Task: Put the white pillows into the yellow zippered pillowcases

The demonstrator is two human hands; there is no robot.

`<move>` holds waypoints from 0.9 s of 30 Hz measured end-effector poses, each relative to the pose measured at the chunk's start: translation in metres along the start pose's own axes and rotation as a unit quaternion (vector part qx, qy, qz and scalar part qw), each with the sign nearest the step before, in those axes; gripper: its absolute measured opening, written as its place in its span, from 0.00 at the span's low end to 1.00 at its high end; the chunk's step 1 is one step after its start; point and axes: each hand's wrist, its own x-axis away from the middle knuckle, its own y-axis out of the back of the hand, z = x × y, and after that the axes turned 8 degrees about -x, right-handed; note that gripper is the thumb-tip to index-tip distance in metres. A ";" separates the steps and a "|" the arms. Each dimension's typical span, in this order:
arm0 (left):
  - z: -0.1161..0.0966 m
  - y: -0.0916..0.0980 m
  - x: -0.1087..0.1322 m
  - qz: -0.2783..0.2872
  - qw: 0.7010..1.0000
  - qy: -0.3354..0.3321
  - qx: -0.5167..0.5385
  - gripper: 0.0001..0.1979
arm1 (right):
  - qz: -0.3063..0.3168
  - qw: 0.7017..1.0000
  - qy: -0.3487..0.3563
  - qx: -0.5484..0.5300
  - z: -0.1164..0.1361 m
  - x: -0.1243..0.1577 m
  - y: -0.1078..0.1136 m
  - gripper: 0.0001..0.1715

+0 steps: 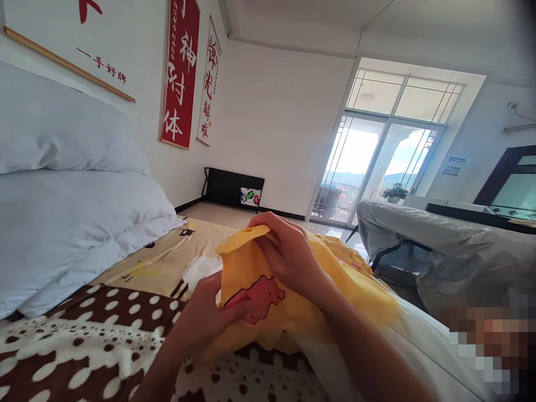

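A yellow cloth (335, 273) with a pink printed figure outlined in black spreads over the bed, its near part lifted between my two hands. My left hand (209, 310) grips the cloth's left edge, the thumb lying across the pink print. Higher and to the right, my right hand (288, 254) holds the folded upper edge, its fingers bent over the cloth. Beneath lies a brown and white dotted blanket (121, 307), with a beige patterned sheet (167, 259) beyond it.
White pillows (79, 218) are stacked at the left against the wall. At the right stands a table under plastic sheeting (460, 240). A black bench-like object (226, 187) is by the far wall, left of glass doors (355, 162). A blurred patch covers the lower right.
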 end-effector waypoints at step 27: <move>0.027 -0.016 -0.014 -0.006 0.990 0.038 0.139 0.14 | 0.047 0.996 -0.059 -0.038 -0.028 -0.026 0.018 0.21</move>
